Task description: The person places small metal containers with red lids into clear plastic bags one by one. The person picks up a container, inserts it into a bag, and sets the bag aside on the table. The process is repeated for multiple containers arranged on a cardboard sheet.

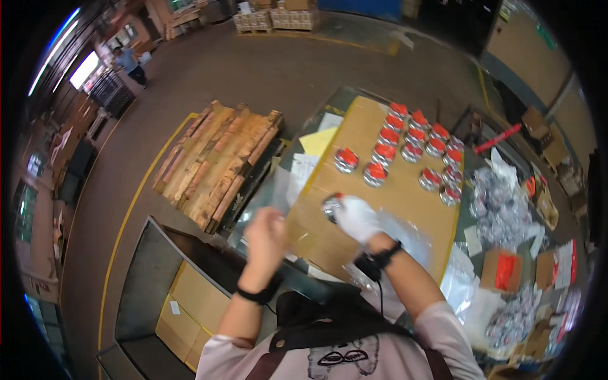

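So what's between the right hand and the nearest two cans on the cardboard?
Head view: only bare cardboard lies between the right hand and those two cans.

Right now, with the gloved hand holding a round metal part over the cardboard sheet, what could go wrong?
1. The right hand grips the round metal part beside a clear plastic bag; the slippery film might let the part slip.
2. The left hand looks blurred, so it could miss the bag.
3. The finished red-topped parts stand close together; a dropped part could knock them.

Bare cardboard sheet [354, 136] lies open; red-topped metal parts [411, 142] crowd its far right.
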The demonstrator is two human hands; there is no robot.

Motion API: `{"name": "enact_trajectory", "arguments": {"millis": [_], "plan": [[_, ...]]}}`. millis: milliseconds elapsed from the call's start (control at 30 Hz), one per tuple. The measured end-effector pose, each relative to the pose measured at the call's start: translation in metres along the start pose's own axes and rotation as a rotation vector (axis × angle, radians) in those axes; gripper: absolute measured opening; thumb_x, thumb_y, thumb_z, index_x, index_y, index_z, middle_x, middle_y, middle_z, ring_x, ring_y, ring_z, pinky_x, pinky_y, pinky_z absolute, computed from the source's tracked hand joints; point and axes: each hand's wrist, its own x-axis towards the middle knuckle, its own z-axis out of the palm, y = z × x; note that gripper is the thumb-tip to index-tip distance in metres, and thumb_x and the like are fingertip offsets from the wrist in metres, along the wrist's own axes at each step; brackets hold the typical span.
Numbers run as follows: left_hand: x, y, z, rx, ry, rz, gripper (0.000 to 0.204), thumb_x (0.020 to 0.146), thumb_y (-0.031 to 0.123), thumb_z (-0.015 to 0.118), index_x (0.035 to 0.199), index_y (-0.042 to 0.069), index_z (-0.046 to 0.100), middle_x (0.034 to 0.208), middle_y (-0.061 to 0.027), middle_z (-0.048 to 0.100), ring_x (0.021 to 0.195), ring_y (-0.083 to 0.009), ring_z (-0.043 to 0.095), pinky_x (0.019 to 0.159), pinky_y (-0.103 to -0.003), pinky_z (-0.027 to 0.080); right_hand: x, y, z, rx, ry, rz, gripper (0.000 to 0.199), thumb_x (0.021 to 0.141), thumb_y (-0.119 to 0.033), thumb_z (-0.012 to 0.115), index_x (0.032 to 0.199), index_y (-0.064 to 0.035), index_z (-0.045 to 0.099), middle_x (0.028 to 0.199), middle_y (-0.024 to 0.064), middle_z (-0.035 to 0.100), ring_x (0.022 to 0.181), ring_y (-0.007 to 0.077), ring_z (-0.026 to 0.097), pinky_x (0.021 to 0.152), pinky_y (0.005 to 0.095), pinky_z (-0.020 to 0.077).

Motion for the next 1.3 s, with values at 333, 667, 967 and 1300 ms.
{"name": "enact_trajectory", "arguments": {"millis": [333,667,967,1300], "plan": [[-0.058,-0.07,0.187,-0.788,-0.447,-0.603,0.024,0.099,0.02,0.053,0.104,0.002,0.068,0.082,-0.0006,0.064,0.075,-0.0116,0.057,0.066,-0.03,0.049,-0.085,0.025,0.02,0.194,0.12,-0.01,0.022,0.084,-0.007,0.06,0.106,-0.0024,0.056,0.095,0.0167,0.063,0.09,0.0308,0.065,0.077,0.0412,0.0521],[-0.056,0.022,0.084,-0.589,-0.426,-0.043,0.027,0.101,0.02,0.053,0.104,-0.001,0.068,0.069,-0.0029,0.061,0.059,-0.0118,0.056,0.056,-0.028,0.046,-0.045,0.004,-0.002,0.594,-0.194,0.182,0.028,0.094,-0.025,0.053,0.11,-0.0029,0.06,0.105,0.0209,0.061,0.105,0.0351,0.058,0.091,0.0425,0.0454],[-0.016,-0.002,0.08,-0.373,-0.542,0.09,0.022,0.096,0.023,0.058,0.096,0.003,0.069,0.092,-0.011,0.058,0.079,-0.0244,0.059,0.07,-0.036,0.051,-0.071,0.021,-0.003,0.613,0.014,0.366,0.046,0.085,-0.018,0.069,0.126,-0.0037,0.052,0.106,0.0153,0.063,0.102,0.0246,0.061,0.085,0.0344,0.0495],[-0.036,-0.056,0.1,-0.002,-0.453,0.288,0.022,0.086,0.02,0.067,0.102,0.005,0.068,0.096,-0.0178,0.06,0.087,-0.0341,0.061,0.074,-0.042,0.05,-0.056,0.017,0.014,-0.356,-0.174,-0.169,0.021,0.085,-0.017,0.057,0.102,-0.0091,0.066,0.103,0.0088,0.066,0.101,0.0277,0.065,0.078,0.0459,0.0542]]}}
